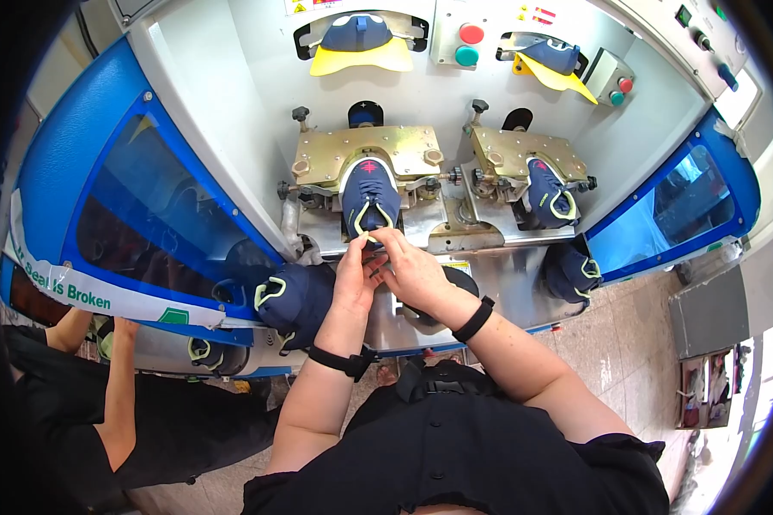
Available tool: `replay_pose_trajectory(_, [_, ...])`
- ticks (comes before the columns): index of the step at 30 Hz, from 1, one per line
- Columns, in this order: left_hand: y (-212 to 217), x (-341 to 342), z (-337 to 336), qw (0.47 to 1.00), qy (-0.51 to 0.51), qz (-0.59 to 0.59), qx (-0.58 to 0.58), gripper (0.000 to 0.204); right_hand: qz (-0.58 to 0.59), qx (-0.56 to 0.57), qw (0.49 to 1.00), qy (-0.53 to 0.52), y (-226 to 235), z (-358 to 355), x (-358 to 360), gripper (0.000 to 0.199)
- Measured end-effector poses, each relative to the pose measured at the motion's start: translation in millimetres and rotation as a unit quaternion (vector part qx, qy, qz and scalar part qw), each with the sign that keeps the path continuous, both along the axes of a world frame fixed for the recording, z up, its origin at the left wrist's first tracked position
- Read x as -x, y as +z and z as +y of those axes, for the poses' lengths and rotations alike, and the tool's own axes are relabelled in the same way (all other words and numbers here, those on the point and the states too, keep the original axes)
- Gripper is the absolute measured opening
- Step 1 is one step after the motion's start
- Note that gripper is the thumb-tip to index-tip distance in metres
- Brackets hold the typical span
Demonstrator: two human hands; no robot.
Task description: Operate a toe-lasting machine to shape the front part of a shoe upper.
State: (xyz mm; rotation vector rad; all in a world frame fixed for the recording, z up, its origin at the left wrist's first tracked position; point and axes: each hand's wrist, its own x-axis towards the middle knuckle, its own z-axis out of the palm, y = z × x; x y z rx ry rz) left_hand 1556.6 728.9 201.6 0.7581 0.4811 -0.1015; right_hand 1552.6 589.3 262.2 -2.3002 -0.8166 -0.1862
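A navy sneaker [370, 190] with lime-edged collar and red marks near the toe sits in the left clamp station [318, 154], its toe pointing away from me. My left hand [352, 273] and my right hand [416, 273] meet at its heel end, thumbs and fingertips pinched at the rear of the collar. My own fingers hide part of the heel. To the right, a second navy sneaker [550, 193] rests in the neighbouring clamp station [524, 148], with neither hand on it.
Navy shoes stand on the metal ledge at left [305, 300] and right [571, 273]. Blue windowed doors [159, 215] flank the machine. Red and green button boxes [468, 39] and yellow-and-navy pads [361, 47] are on the back wall. At left, a co-worker's arms [120, 386] reach in.
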Motion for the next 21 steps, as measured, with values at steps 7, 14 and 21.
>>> replay_pose_trajectory(7, [-3.4,0.1,0.9,1.0,0.001,0.004,-0.001,0.036,0.001,0.0,1.0,0.0,1.2,-0.4,0.4,0.055])
replay_pose_trajectory(14, [-2.3,1.5,-1.1,1.0,0.006,0.003,0.0,0.037,-0.007,-0.005,1.0,0.003,-2.5,-1.8,-1.5,0.056])
replay_pose_trajectory(21, [-0.8,2.1,-1.9,1.0,0.018,0.006,-0.006,0.038,-0.012,-0.01,1.0,0.015,-5.4,-3.3,-3.6,0.058])
